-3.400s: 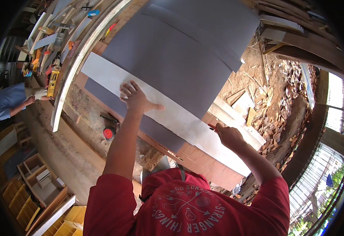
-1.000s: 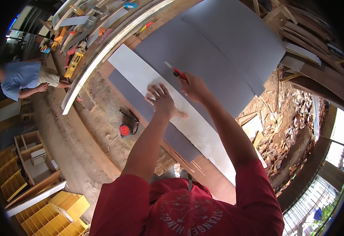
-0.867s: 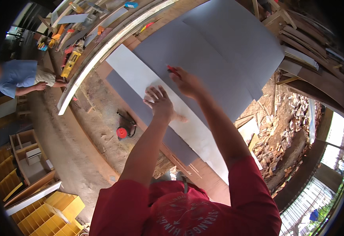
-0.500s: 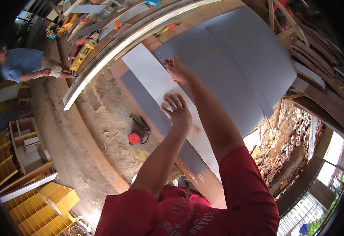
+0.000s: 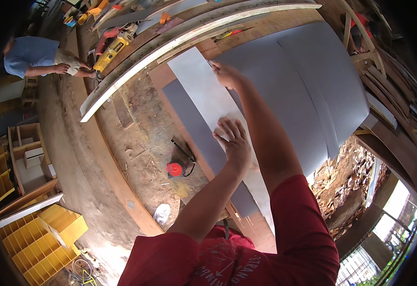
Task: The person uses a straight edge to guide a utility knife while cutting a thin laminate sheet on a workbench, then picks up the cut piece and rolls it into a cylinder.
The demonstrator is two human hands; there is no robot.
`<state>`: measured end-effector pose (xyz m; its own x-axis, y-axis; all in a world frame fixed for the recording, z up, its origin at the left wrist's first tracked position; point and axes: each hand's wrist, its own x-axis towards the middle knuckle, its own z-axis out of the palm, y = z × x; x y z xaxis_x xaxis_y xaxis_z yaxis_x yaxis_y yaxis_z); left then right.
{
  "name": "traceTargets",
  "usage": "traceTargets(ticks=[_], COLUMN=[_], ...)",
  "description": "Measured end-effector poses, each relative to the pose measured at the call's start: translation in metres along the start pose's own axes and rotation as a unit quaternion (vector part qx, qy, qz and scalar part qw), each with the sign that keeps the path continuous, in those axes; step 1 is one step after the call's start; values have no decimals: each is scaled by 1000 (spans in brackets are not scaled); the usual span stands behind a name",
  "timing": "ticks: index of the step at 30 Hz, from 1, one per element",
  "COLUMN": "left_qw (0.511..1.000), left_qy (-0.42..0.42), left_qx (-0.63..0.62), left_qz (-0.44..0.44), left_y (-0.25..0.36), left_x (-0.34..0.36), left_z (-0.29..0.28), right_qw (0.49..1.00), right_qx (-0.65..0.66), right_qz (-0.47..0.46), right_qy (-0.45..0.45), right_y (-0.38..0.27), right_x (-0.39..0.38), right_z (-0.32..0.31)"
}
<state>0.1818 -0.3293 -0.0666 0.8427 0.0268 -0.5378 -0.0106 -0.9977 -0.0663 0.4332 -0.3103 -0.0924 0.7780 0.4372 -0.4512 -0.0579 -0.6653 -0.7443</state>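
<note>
My left hand [image 5: 235, 143] lies with fingers spread on a long pale strip [image 5: 201, 86], pressing near its middle. Farther up, along the strip's right edge, my right hand [image 5: 226, 75] is closed around a tool. Only a small thin tip shows past the fingers; the red parts seen earlier are hidden now. Under and right of that hand spreads a large grey sheet [image 5: 284, 90] with a crease or overlapping edge running down it. A darker grey strip [image 5: 187, 117] shows along the left side of the pale one, on a brown board.
Left of the work lie a red round object with a black strap [image 5: 175, 168] and a long white-edged beam [image 5: 122, 78]. A yellow power tool [image 5: 112, 53] rests beyond, beside a person in blue [image 5: 32, 55]. Yellow shelving [image 5: 36, 238] stands lower left; wood scraps [image 5: 346, 176] lie right.
The whole view has shifted, so the work appears farther right. My right hand sits slightly nearer the pale strip's far end, its red tool now mostly covered. My left hand still presses the strip.
</note>
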Motion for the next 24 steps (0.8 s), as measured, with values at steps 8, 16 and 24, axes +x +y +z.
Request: traceTargets(ticks=[8,16,24], left_qw=[1000,999,998], left_qy=[6,10,-61], left_qx=[19,33,24], left_qz=[17,5,4], left_y=[9,13,7], left_x=[1,1,-3], left_z=[-4,-9,-26], right_qw=[999,998,998], right_qx=[20,54,58], right_qz=[35,25,17], right_qy=[-5,19,5], right_y=[3,14,22], right_x=[-9,-40,-83], right_z=[-12,-10,-4])
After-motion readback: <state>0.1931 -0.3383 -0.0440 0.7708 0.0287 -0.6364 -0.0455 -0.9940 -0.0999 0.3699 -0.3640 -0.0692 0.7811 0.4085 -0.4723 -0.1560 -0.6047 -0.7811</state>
